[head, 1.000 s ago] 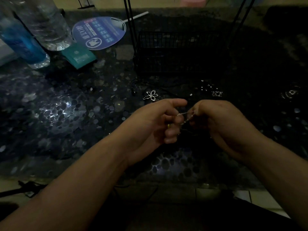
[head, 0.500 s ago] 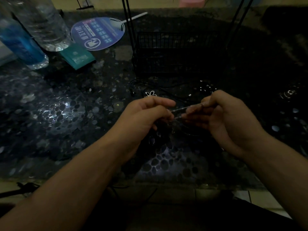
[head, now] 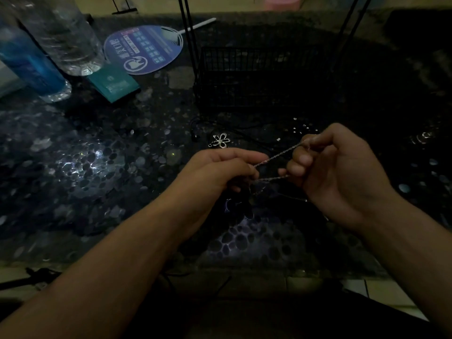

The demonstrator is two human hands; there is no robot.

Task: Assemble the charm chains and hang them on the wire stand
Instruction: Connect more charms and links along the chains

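Head view, dim. Chain point(head: 277, 155): stretched between left hand point(head: 220, 172) and right hand point(head: 335, 172), both pinching it above table point(head: 85, 167); clasp indistinct. Flower charm point(head: 220, 140) beyond. Fan point(head: 144, 48) print unreadable.

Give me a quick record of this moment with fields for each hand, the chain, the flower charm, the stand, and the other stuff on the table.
left hand: pinches one end of the chain
right hand: pinches the other end
chain: thin, silver, stretched between the hands in two strands
flower charm: lies on the table, beyond the left hand, untouched
wire stand: black, with basket base, behind the hands; nothing visibly hung
table: dark, pebble-patterned
far left: clear bottle, blue bottle, round fan, teal card
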